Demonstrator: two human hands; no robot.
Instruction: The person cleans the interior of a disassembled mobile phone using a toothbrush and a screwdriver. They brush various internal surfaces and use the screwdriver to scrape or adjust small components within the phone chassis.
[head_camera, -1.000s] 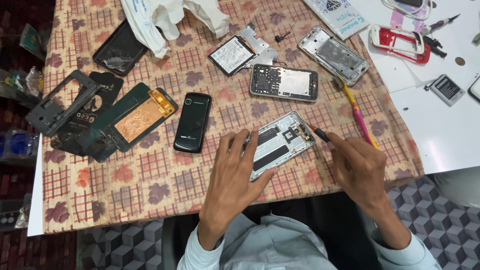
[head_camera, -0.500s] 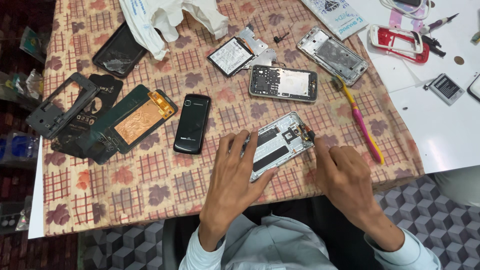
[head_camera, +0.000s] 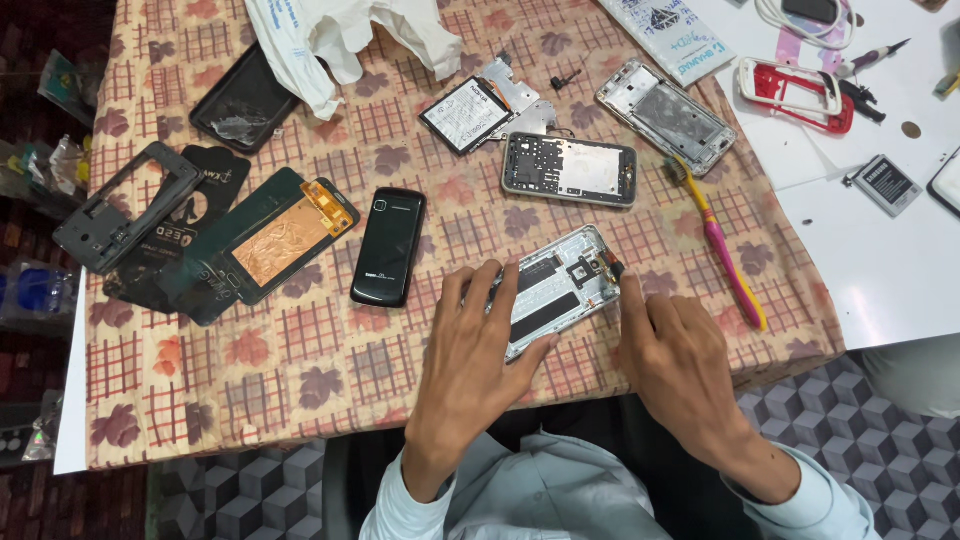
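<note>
Opened silver phone frame (head_camera: 555, 290) lies near table's front edge, long axis slanting up-right. Left hand (head_camera: 470, 360) pressed flat on lower-left end; right hand (head_camera: 675, 355) nearer upper-right corner, fingertips pressing there.

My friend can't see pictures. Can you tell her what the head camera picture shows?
Two hands work on an opened silver phone frame on a checked, leaf-patterned tablecloth: the left hand lies across it, and the right hand touches its right end. Around it lie a black phone, other phone parts, a pink and yellow toothbrush and a white plastic bag.
</note>
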